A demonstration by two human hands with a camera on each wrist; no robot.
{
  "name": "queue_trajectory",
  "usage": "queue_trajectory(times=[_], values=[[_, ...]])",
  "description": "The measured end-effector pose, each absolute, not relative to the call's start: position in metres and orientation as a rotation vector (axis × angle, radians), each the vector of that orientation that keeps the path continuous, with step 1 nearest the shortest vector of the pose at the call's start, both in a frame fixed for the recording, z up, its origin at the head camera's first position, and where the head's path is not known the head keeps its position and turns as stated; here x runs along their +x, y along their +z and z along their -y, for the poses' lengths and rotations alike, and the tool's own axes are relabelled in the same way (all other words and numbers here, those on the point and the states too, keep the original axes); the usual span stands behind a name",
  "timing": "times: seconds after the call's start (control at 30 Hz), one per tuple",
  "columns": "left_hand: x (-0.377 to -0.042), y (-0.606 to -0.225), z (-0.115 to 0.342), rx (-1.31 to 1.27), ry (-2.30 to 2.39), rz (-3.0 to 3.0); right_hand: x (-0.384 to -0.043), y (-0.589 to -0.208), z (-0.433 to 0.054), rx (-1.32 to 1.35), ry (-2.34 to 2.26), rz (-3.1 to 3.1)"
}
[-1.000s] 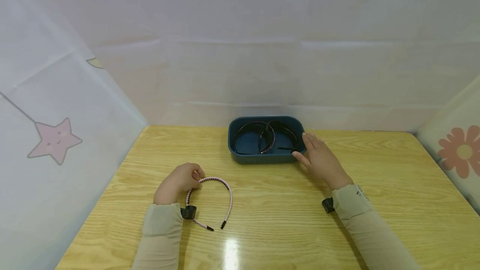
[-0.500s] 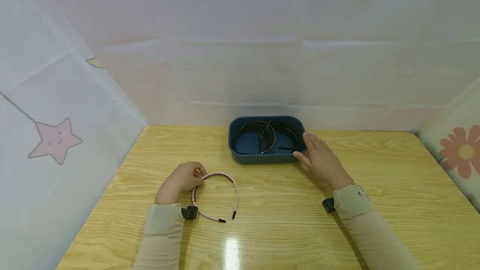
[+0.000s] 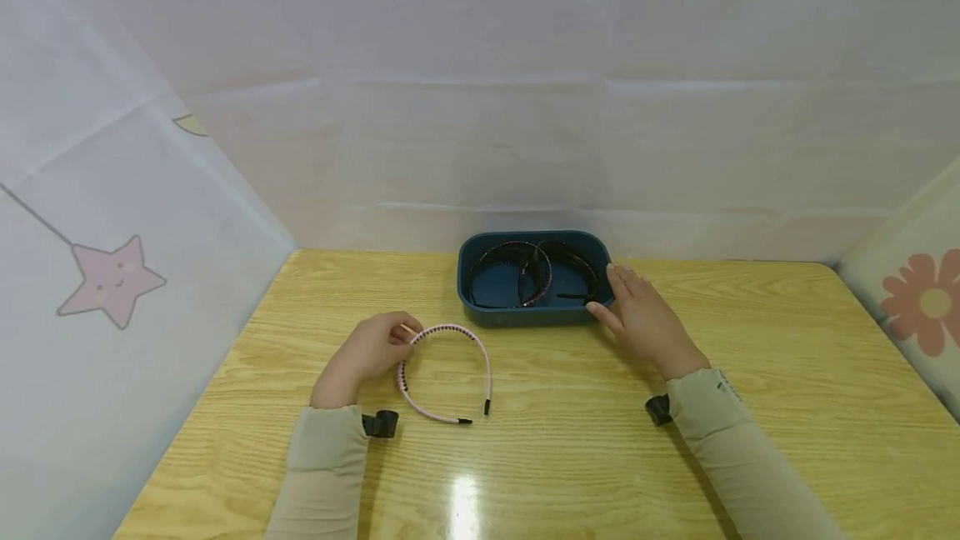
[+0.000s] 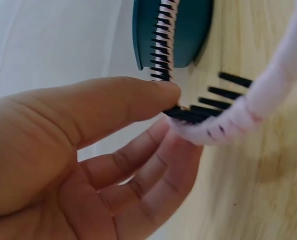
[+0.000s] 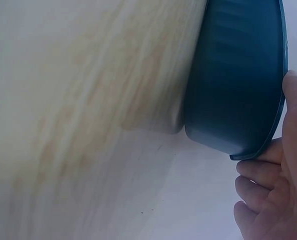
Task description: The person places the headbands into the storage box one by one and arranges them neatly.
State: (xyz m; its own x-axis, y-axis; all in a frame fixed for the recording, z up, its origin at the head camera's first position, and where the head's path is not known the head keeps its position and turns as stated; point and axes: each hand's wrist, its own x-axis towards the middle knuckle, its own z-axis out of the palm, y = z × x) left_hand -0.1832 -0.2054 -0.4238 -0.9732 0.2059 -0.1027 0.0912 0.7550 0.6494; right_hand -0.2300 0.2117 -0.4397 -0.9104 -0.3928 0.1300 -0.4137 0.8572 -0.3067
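Observation:
A pink headband (image 3: 487,365) with black teeth and black tips is pinched between the thumb and fingers of my left hand (image 3: 366,357), just above the table. In the left wrist view the thumb (image 4: 138,97) presses on the toothed inner side of the band, with the fingers behind it. My right hand (image 3: 651,326) touches the right end of a dark blue box (image 3: 525,319), its fingers extended along the rim and the thumb at the front corner. Inside the box lie dark, glittery headbands (image 3: 549,277) that overlap each other.
The box stands near the back edge of a light wood-grain table (image 3: 555,457). A pale cloth (image 3: 525,132) hangs behind the table, with printed side panels. A black wrist camera (image 3: 381,424) sits at the left cuff.
My left hand has moved slightly away from me, and the pink headband has shifted forward and right toward the box. The right hand and the box stay in place.

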Motion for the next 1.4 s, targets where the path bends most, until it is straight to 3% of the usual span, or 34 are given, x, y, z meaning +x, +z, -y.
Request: queue_trajectory(times=[1.4], values=[[-0.204,-0.402,0.159,-0.019,1.813,-2.894,-0.23,-0.443,-0.21,0.659,0.498,2.942]])
